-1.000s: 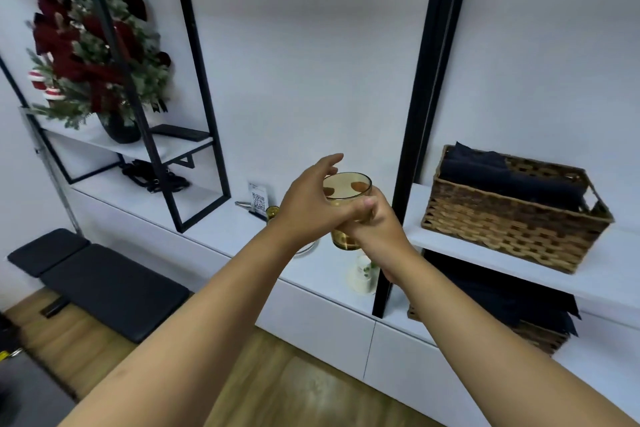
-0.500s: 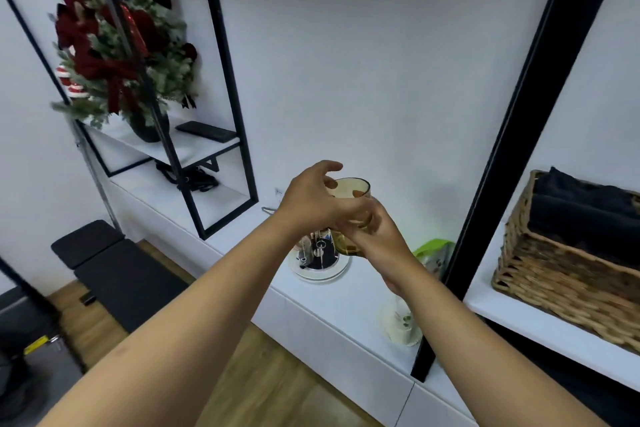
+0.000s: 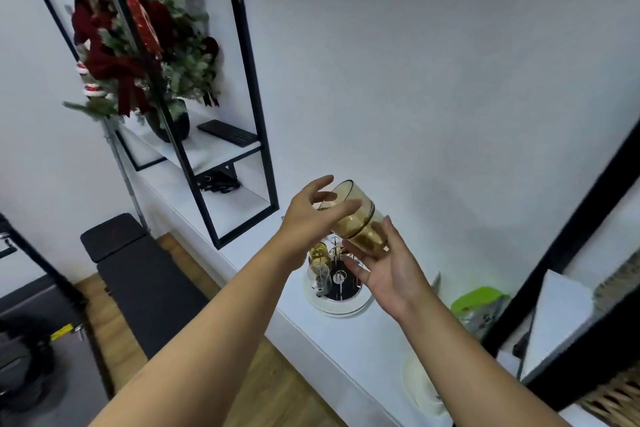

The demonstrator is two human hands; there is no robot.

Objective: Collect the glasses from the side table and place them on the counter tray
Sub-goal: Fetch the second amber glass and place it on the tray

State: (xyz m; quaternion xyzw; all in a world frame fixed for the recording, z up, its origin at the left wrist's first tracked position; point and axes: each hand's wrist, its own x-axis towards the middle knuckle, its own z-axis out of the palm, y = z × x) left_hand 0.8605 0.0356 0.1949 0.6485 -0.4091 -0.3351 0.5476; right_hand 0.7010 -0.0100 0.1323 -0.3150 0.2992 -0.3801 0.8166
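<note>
Two stacked amber glasses (image 3: pixel 358 222) are tilted in the air, mouth pointing up and left, just above the round white tray (image 3: pixel 347 311) on the white counter (image 3: pixel 374 347). My left hand (image 3: pixel 306 224) wraps loosely around the upper glass, thumb over its rim. The lower glass rests in the fingers of my right hand (image 3: pixel 393 272), held from beneath. On the tray stand a black and chrome rack (image 3: pixel 339 279), a small amber glass (image 3: pixel 318 251) and a clear glass (image 3: pixel 320 276).
A black metal frame (image 3: pixel 249 107) holds a shelf with a red flower arrangement (image 3: pixel 138 45) and a black keyboard (image 3: pixel 228 133). A green-lidded container (image 3: pixel 479 302), a white cup (image 3: pixel 422 385) and a wicker basket (image 3: pixel 616 395) lie to the right. A black bench (image 3: pixel 138 274) stands below left.
I have come closer to the counter and the tray now lies right under my hands. The glasses have tipped from upright to slanted, and my left fingers have loosened around the upper one.
</note>
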